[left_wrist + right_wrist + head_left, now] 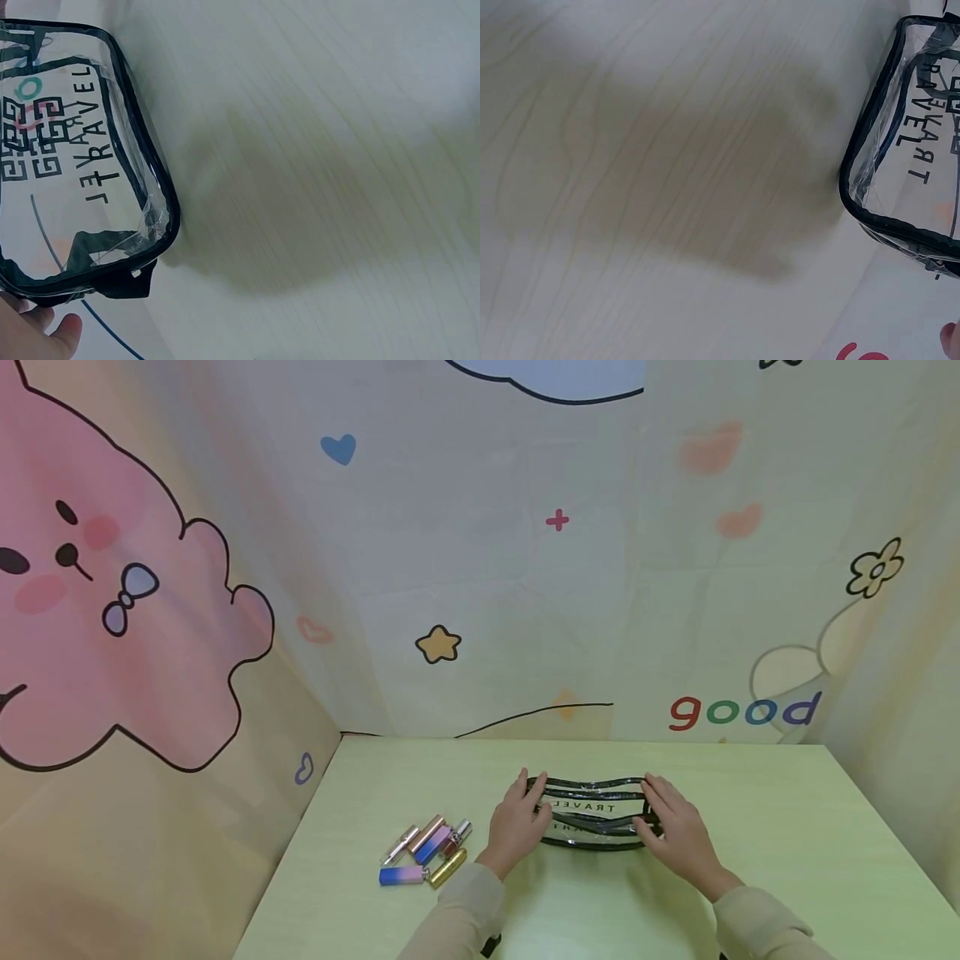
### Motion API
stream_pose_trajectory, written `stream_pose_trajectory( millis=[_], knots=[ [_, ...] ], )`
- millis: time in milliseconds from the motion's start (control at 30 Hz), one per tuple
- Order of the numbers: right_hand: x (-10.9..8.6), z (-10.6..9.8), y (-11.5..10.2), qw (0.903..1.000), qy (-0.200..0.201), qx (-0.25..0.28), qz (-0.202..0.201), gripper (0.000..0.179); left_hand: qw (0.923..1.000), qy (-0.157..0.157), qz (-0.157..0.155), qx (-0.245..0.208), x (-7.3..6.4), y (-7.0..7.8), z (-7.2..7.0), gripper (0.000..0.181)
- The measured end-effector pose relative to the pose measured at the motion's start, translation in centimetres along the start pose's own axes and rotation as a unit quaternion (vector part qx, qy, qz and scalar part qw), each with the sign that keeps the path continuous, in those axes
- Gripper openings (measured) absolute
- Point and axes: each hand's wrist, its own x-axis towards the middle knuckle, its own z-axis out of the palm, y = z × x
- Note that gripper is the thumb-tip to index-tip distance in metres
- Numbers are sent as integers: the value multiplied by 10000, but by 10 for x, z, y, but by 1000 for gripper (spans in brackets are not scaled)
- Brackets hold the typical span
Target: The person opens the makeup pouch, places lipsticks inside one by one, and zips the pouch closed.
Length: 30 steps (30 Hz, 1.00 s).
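A clear plastic travel bag (592,794) with black piping stands on the table, its TRAVEL lettering reading mirrored in the head view. My left hand (517,827) grips its left end, fingertips over the upper edge and thumb at the front. At the opposite end my right hand (678,827) holds the bag in a similar way. The left wrist view catches a rounded corner of the bag (90,150), with part of the left hand (37,334) below it. In the right wrist view the bag (900,150) fills the right edge, and only a fingertip shows.
Left of the bag lies a loose group of several lipstick-like tubes, among them a blue-and-pink one (401,876), a gold one (448,868) and a rose-gold one (427,833). The pale green table (600,910) meets a printed cloth backdrop (495,610) behind.
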Motion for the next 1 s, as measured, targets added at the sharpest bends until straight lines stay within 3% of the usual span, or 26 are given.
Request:
stream_pose_trajectory(
  millis=[200, 333, 700, 1000],
  knots=[
    [-2, 4, 3, 9990, 345, 109, -267, 49, 10000, -45, -19, -40, -1, 1, -2, 49],
    [-1, 4, 3, 9989, 359, 234, -201, 48, 9999, -108, -28, -94, -1, 1, -3, 50],
    [-2, 5, 3, 9941, -347, 912, 476, 60, 9985, -493, -61, -214, 1, 2, -6, 56],
    [-2, 7, 3, 9900, -585, 1014, 790, 59, 9983, -505, -10, -278, 4, 0, -6, 56]
  ],
)
